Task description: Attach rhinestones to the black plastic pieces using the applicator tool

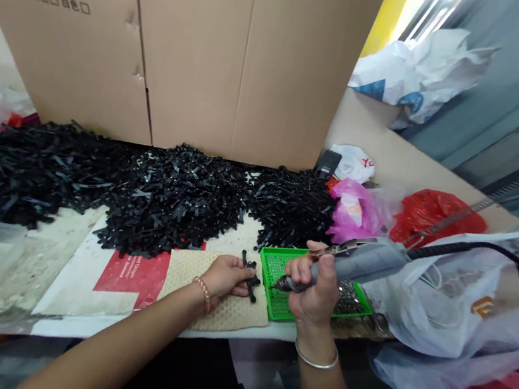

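Observation:
Between the thumb and fingers of my left hand [227, 277] is a small black plastic part [251, 288], made of narrow strips that cross, just over a tan textured mat [224, 314]. My right hand [317, 285] is wrapped round a grey electric screwdriver [365, 263], whose dark tip points left over a green perforated tray [280, 312]. Small metal screws [349, 299] lie in the tray's right part, partly behind my right hand. A black cable [467, 245] runs from the screwdriver's rear to the right.
Three heaps of black plastic strips, including the middle heap [177, 196], lie before a large cardboard box [239, 58]. Right of the tray are a pink bag [357, 210], a red bag [433, 214] and white plastic bags [450, 302]. A coiled spring [493, 196] slants toward the screwdriver.

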A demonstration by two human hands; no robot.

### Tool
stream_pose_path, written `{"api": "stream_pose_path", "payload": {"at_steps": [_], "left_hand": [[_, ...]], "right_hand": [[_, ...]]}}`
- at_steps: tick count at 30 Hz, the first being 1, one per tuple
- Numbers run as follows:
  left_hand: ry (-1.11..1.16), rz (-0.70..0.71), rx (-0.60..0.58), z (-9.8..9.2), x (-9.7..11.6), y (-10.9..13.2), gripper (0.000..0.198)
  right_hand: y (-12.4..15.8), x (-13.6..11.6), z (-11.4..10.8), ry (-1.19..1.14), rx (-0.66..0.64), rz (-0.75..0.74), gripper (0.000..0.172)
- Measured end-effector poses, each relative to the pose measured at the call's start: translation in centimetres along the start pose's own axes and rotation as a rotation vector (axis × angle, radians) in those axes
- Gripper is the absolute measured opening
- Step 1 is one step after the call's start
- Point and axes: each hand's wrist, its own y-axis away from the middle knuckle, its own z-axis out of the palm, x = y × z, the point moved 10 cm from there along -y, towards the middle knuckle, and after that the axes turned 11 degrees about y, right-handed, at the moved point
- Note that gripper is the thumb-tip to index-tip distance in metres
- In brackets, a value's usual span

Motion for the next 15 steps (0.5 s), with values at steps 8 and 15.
{"api": "stream_pose_path", "payload": {"at_steps": [8,15], "left_hand": [[-0.007,0.023,-0.018,0.2,0.1,0.0,0.025],[-0.023,0.013,-0.029,0.1,-0.2,-0.3,0.023]], "right_hand": [[0.2,2.7,2.4,0.013,-0.035,0.102,0.032],[-0.1,2.8,2.3,0.06,-0.038,0.09,0.029]]}}
